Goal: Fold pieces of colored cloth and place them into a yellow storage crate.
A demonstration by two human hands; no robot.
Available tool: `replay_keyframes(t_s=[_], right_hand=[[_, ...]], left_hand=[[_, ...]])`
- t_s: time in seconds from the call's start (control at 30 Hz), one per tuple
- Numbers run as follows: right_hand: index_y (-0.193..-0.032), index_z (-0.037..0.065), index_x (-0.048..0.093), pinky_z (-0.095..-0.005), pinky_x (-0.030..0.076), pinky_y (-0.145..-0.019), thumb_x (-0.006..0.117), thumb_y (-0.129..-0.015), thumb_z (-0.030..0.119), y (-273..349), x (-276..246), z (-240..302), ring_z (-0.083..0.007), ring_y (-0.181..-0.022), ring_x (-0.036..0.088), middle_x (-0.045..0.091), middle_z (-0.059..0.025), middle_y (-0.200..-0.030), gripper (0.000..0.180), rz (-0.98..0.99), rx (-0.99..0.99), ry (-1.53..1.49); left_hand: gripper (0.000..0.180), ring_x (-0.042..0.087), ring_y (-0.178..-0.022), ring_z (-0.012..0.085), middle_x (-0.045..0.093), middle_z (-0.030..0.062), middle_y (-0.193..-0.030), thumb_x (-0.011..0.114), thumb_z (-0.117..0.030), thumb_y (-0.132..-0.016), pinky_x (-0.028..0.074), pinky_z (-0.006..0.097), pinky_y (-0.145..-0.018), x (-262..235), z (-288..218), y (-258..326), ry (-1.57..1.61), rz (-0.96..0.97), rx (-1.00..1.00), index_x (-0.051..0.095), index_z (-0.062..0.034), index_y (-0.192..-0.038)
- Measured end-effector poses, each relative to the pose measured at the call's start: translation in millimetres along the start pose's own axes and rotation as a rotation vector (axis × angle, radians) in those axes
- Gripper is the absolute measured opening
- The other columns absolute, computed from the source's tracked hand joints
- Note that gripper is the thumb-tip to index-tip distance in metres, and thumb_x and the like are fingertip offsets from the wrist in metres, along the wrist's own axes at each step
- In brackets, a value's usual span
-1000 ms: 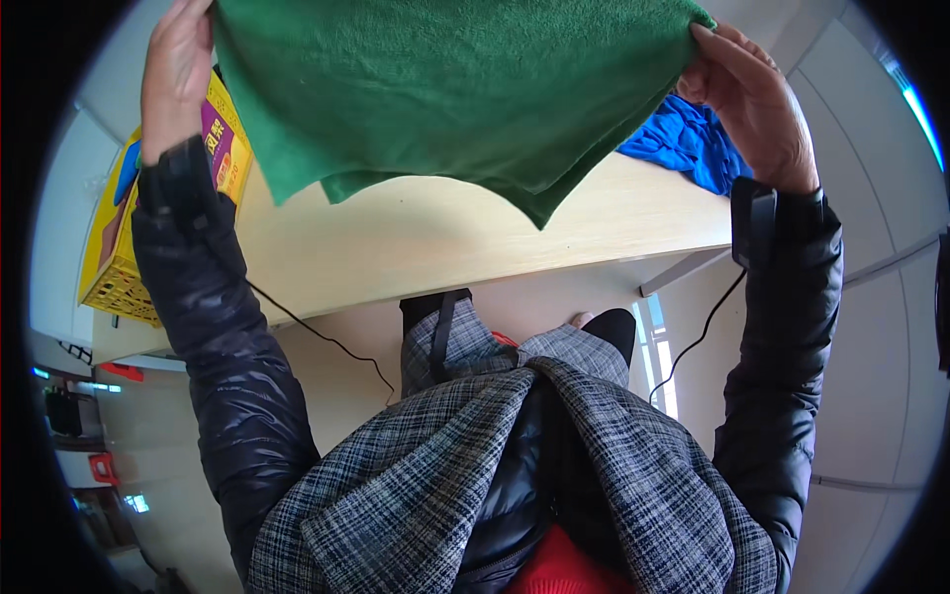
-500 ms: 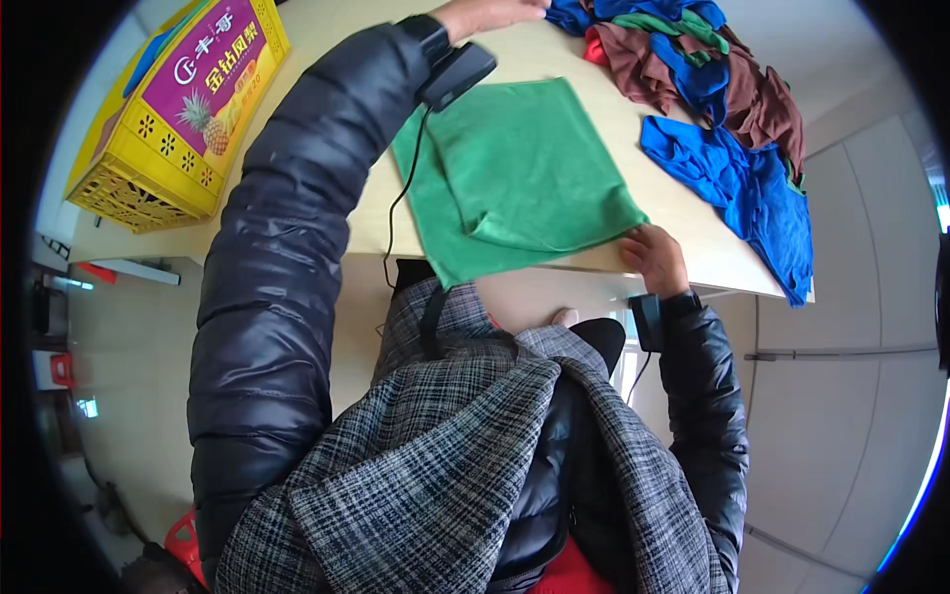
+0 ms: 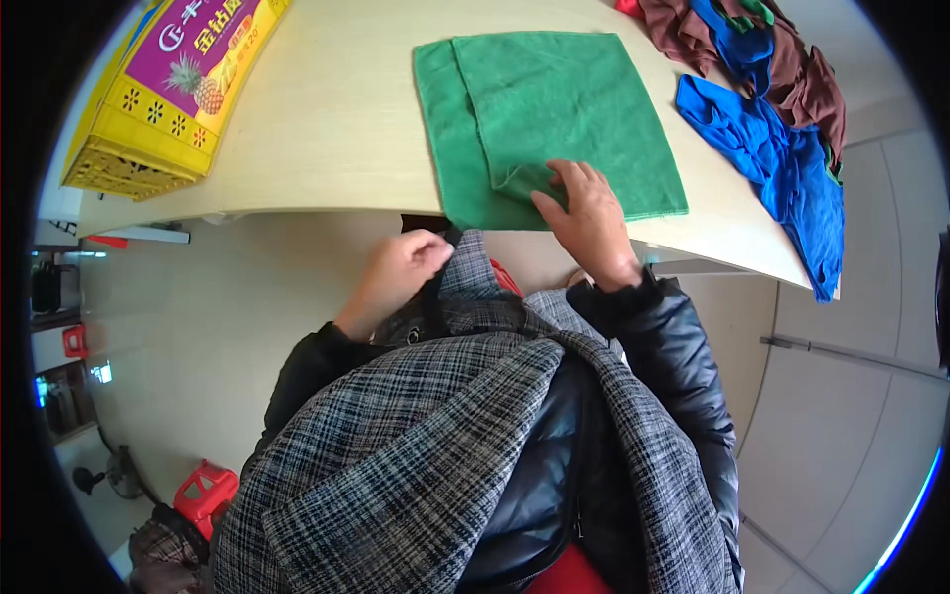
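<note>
A green cloth [image 3: 564,99] lies folded over on the table, with a strip of its lower layer showing along the left and its lower edge at the table's front edge. My right hand [image 3: 591,220] rests at the cloth's front part with its fingers spread, beside a turned-up corner of the top layer. In front of the table edge, my left hand [image 3: 404,269] hangs with curled fingers, just below the cloth's near left corner. I see nothing in it, and it looks apart from the cloth. A dark strap runs close to its fingertips.
Crumpled blue cloths [image 3: 767,158] and brown cloths [image 3: 797,84] are heaped on the right of the table [image 3: 327,119]. One blue cloth reaches the front right corner. At the far left stands a yellow crate [image 3: 148,148]. A red stool [image 3: 206,495] is on the floor.
My left hand has come back from the table's far side to below its front edge. My right hand has moved from the cloth's near right corner leftward onto its front part.
</note>
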State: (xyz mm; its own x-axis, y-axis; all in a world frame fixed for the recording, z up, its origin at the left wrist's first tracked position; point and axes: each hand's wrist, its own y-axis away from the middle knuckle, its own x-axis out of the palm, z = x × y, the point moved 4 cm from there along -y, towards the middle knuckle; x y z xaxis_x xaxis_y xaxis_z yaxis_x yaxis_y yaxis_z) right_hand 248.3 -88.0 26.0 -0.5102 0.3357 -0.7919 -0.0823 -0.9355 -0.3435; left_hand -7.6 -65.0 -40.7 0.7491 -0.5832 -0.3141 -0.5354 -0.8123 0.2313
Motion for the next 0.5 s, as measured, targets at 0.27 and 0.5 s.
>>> replay_keyframes(t_s=[0.27, 0.5], right_hand=[[-0.113, 0.006, 0.063, -0.0419, 0.051, -0.08, 0.073, -0.081, 0.015, -13, 25, 11, -0.0332, -0.092, 0.062, 0.065, -0.0125, -0.088, 0.035, 0.071, -0.038, 0.075], [-0.098, 0.003, 0.067, -0.0382, 0.051, -0.07, 0.073, -0.08, 0.014, -15, 18, -6, -0.0305, -0.078, 0.065, 0.067, -0.0124, -0.081, 0.022, 0.152, 0.147, -0.23]], left_hand=[[0.026, 0.062, -0.082, 0.0086, 0.07, 0.0035, -0.096, 0.066, -0.021, -0.097, 0.05, 0.026, -0.075, 31, 21, -25, 0.45, 0.016, 0.011, 0.066, 0.0027, -0.108], [0.02, 0.062, -0.08, 0.0071, 0.069, 0.0029, -0.09, 0.066, -0.017, -0.097, 0.051, 0.024, -0.073, 30, -10, -13, 0.575, 0.035, 0.053, 0.067, 0.0011, -0.103]])
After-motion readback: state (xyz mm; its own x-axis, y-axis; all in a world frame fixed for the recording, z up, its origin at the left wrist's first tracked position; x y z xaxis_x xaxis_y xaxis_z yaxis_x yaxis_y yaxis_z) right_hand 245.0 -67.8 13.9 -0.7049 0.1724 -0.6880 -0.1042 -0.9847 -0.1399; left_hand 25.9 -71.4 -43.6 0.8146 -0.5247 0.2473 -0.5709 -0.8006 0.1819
